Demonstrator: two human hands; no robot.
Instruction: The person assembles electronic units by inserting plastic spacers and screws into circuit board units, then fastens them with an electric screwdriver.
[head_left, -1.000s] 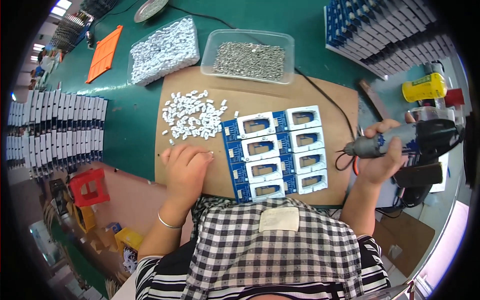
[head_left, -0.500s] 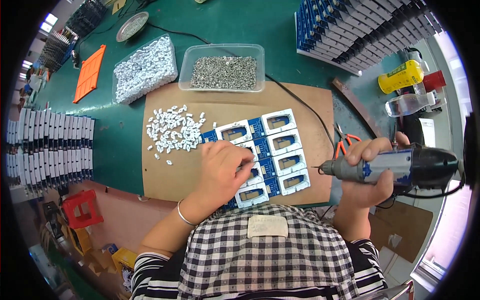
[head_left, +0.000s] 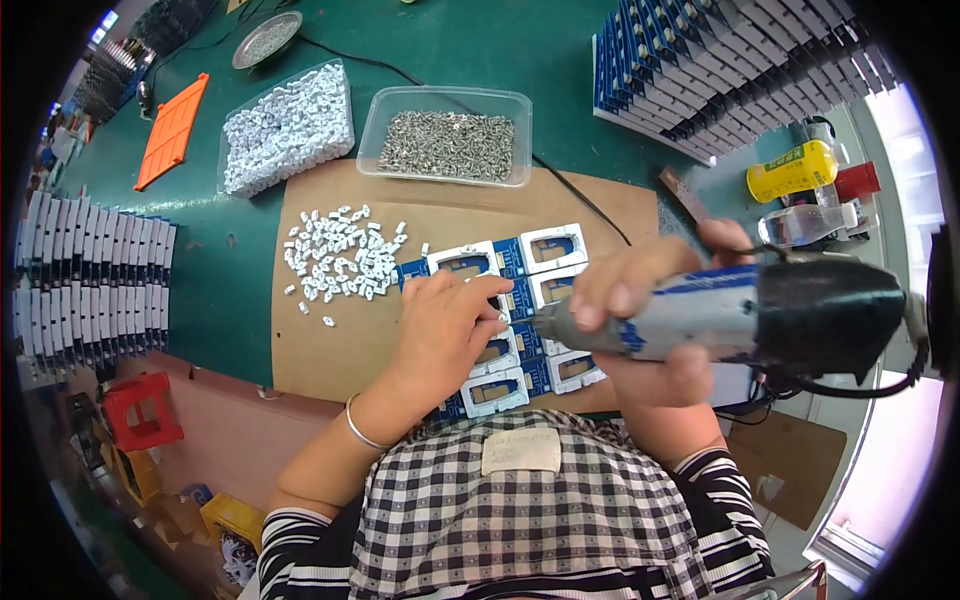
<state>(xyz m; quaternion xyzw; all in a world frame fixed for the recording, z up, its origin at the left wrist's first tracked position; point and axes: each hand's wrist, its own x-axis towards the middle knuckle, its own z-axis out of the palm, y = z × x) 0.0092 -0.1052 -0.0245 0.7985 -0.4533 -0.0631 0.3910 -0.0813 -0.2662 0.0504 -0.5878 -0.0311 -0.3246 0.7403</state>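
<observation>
My right hand [head_left: 640,300] is wrapped around a grey and black electric screwdriver [head_left: 710,315], held level, with its tip pointing left at my left fingertips. My left hand [head_left: 440,325] rests over the left column of blue circuit boards with white plastic frames [head_left: 553,247]. Its thumb and forefinger are pinched together at one frame; whatever sits between them is too small to make out. The boards lie side by side on a brown cardboard sheet [head_left: 330,370]. Part of the right column is hidden behind my right hand and the screwdriver.
Small white plastic pieces [head_left: 345,262] lie loose beside the boards. Behind are a clear tub of screws [head_left: 450,140], a box of white pieces [head_left: 290,125], a metal dish [head_left: 267,40] and an orange tray [head_left: 172,130]. Stacked boards [head_left: 95,285] stand left; bottles [head_left: 795,172] stand right.
My right hand has brought the screwdriver left, from beside the boards to over them, its tip now close to my left fingers. My left hand stays at nearly the same place.
</observation>
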